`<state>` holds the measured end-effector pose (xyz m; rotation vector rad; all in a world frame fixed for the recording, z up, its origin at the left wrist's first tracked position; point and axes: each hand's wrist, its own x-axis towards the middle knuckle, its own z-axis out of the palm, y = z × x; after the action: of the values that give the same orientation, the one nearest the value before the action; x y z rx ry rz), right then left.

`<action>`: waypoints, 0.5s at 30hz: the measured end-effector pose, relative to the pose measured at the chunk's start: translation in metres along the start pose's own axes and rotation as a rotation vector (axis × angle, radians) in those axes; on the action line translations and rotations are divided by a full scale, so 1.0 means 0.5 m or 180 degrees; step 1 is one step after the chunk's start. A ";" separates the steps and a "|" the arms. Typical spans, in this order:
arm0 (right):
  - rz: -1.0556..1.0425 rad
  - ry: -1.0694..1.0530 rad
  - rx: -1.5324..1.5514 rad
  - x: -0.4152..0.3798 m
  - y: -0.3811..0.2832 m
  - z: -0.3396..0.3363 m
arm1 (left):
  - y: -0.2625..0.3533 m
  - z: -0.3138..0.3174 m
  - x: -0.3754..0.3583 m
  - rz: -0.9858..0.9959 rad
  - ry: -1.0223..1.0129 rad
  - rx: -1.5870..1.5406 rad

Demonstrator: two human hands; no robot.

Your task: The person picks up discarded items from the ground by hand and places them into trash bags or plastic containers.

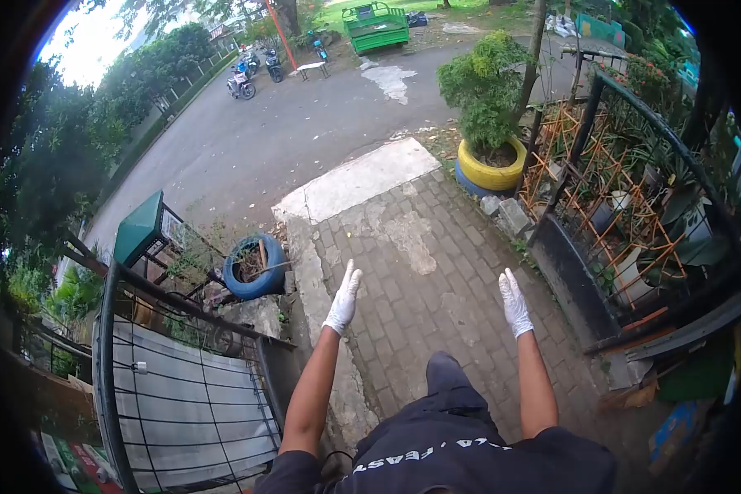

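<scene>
The left hand [343, 299] and the right hand [514, 303] were raised well apart over a brick path [424, 317], each in a thin white glove. On both, the fingers were straight and close together, pointing away from the body, and neither had hold of anything. The path, nearest to the 2 hands, lay below and between them; it was grey-brown, with pale, worn patches.

Its small rectangular bricks were set in staggered rows, rough and dull, ending at a smoother, whitish concrete slab [370, 177]. On the left stood a dark metal gate [107, 366] with a wire grid; on the right, a solid dark panel [570, 276]. A round blue tyre [257, 288] held soil near the left hand, and a yellow tyre [504, 175] ringed a leafy bush [486, 82] farther off.

The setting was outdoors, in daylight. Beyond the slab ran a grey road [321, 111], with a parked motorcycle [240, 86] and a green cart [379, 37] at its far side.
</scene>
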<state>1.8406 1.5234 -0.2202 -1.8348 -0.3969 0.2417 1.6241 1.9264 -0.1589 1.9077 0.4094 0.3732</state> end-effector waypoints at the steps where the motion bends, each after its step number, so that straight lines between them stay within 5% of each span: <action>1: 0.0160 0.0133 -0.0070 0.067 0.025 0.000 | -0.017 0.021 0.101 0.0175 -0.0169 -0.0006; 4: 0.0498 0.0371 0.0078 0.318 0.234 0.035 | -0.042 0.060 0.359 0.0189 -0.0462 -0.0010; 9: 0.1027 0.0482 0.0848 0.756 0.206 0.208 | -0.235 0.015 0.787 0.0149 -0.0302 -0.0165; 11: 0.0727 0.0426 0.1094 0.988 0.207 0.295 | -0.353 -0.064 0.921 -0.0335 0.0079 -0.1026; 13: 0.0267 0.0033 0.1158 1.165 0.081 0.378 | -0.378 -0.173 1.012 -0.0820 0.0275 -0.0787; 15: 0.0089 -0.0367 0.1147 1.341 -0.035 0.460 | -0.391 -0.277 1.118 -0.0673 0.0744 -0.1064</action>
<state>2.3720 1.9918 -0.2472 -1.4771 -0.3804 0.4123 2.0400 2.3593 -0.2562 1.4852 0.6550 0.4928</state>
